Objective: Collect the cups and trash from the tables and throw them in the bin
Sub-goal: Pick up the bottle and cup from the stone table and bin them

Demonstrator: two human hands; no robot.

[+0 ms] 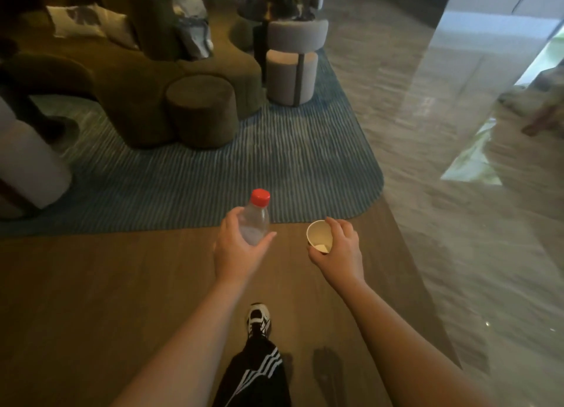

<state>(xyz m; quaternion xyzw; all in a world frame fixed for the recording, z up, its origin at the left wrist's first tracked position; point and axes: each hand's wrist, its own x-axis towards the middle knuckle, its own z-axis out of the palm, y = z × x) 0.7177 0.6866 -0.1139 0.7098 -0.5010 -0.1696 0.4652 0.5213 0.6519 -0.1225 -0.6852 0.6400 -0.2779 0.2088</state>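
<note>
My left hand (236, 249) grips a clear plastic bottle (254, 220) with a red cap, held upright in front of me. My right hand (338, 248) holds a white paper cup (319, 235) by its side, its mouth tilted toward me, with a pale scrap visible at the bottom. Both hands hover over a brown wooden floor at about waist height. No bin is in view.
A blue striped rug (244, 168) lies ahead with a green curved sofa (122, 70), a round brown pouf (201, 110) and a grey stool (293, 61) on it. A shiny stone floor (442, 193) runs on the right. My shoe (259, 319) steps forward below.
</note>
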